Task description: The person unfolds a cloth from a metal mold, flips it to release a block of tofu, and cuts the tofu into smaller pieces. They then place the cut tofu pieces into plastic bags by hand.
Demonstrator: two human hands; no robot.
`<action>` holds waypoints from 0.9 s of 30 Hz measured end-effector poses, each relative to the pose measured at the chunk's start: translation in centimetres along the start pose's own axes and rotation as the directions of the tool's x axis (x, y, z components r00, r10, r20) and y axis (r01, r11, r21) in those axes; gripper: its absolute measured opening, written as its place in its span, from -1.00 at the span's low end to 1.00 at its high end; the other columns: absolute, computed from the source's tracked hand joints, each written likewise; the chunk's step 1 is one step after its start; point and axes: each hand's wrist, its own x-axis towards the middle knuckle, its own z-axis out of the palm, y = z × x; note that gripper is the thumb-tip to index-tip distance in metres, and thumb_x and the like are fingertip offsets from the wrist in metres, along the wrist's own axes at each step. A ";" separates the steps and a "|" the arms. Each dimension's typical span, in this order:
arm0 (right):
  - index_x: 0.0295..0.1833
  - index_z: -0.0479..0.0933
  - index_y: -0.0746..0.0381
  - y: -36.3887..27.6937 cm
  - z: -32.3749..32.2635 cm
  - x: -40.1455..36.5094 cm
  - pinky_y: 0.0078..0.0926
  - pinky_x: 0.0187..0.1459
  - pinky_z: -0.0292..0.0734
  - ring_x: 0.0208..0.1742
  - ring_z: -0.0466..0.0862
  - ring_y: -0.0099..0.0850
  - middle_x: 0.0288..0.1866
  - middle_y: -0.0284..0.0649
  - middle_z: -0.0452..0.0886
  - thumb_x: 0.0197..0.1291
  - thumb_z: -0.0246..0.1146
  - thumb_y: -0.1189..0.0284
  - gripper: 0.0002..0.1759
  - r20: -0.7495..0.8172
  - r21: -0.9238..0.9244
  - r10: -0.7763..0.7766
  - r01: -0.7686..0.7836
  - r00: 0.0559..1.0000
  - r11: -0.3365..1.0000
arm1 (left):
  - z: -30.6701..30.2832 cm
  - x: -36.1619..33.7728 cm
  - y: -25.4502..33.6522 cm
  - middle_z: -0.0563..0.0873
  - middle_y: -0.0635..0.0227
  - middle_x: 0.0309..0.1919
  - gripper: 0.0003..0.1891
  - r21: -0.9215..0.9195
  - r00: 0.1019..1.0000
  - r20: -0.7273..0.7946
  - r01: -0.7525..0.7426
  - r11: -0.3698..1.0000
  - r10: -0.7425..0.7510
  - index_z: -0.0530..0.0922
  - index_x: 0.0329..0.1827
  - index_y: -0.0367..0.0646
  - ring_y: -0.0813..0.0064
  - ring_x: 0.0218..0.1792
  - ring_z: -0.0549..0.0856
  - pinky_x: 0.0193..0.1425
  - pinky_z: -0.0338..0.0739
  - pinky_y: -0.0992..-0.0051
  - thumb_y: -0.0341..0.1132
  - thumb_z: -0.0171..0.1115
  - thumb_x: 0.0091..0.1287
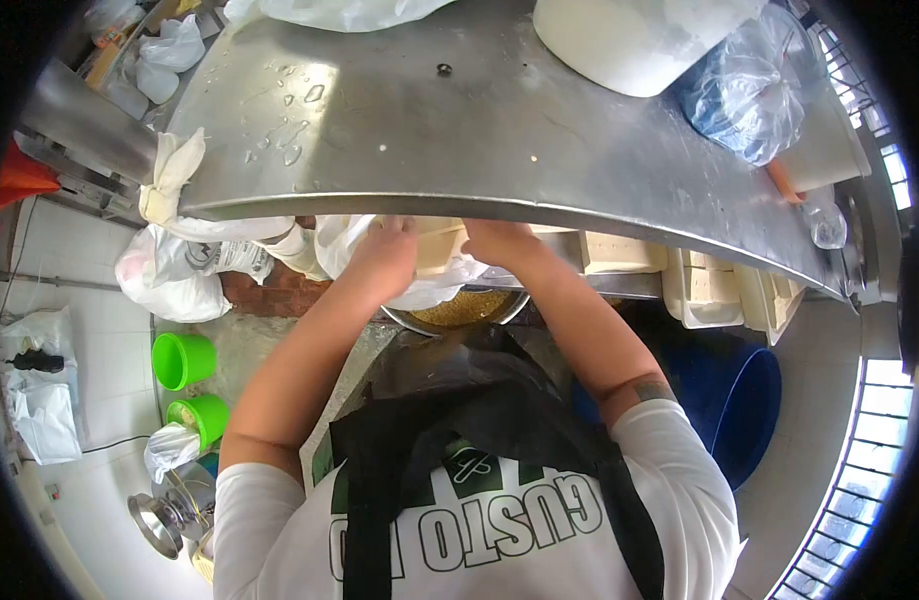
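Under the front edge of the steel table (pixel 380 130), my left hand (pixel 392 250) is closed on a white plastic bag (pixel 427 294). The table edge cuts off part of its fingers. My right hand (pixel 498 243) is beside the bag's other side, its fingertips hidden by the same edge. Between both hands lies a pale, cream-coloured block or slab (pixel 440 250), partly wrapped by the bag; its exact kind does not show. Just below the bag stands a metal bowl (pixel 520 305) holding yellowish grains (pixel 460 309).
Pale containers with cream blocks (pixel 715 285) stand on the right under the table. A large blue barrel (pixel 750 405) is beside my right arm. Green buckets (pixel 184 361) and a stuffed white bag (pixel 170 275) are at left. A white tub (pixel 630 40) stands on the table.
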 end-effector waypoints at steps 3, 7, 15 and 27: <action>0.55 0.35 0.30 1.0 4.5 2.8 0.00 0.61 0.26 0.62 0.33 0.12 0.58 0.16 0.38 0.11 0.56 0.27 -0.08 -0.106 0.002 0.096 -0.096 0.990 0.995 | 0.9 4.5 -2.5 0.48 -0.18 0.48 -0.19 -0.163 0.985 0.149 0.116 0.980 -0.092 0.29 0.58 -0.31 -0.03 0.42 0.58 0.52 0.49 0.12 -0.48 0.41 0.23; 0.47 0.46 0.27 1.3 4.8 4.6 -0.02 0.54 0.37 0.54 0.46 0.06 0.48 0.12 0.51 0.17 0.53 0.30 -0.23 -0.059 0.028 0.085 -0.083 0.995 0.996 | 6.5 7.7 -9.4 0.41 -0.14 0.57 -0.30 -0.456 0.972 0.208 0.199 0.868 -0.114 0.13 0.74 -0.01 -0.04 0.49 0.53 0.56 0.37 0.16 0.16 -0.34 0.68; 0.47 0.49 0.23 0.2 3.8 4.8 -0.06 0.56 0.34 0.54 0.46 0.01 0.49 0.07 0.52 0.20 0.49 0.27 -0.27 -0.074 0.113 0.139 -0.130 0.988 0.985 | 2.1 5.8 -8.5 0.22 -0.09 0.68 -0.04 -0.093 0.990 0.144 0.014 0.996 0.000 -0.11 0.78 -0.01 -0.04 0.60 0.37 0.68 0.25 0.17 -0.37 0.27 0.39; 0.30 0.59 0.37 9.9 4.3 -12.2 -0.06 0.25 0.62 0.24 0.70 0.10 0.15 0.17 0.72 0.30 0.44 0.16 -0.39 -0.443 0.333 0.311 -0.168 0.841 0.928 | 3.9 -6.0 1.5 0.05 -0.40 0.64 -0.22 -0.118 0.990 -0.118 -0.091 0.989 0.077 0.12 0.65 -0.36 -0.30 0.59 0.28 0.63 0.30 0.00 -0.47 0.26 0.40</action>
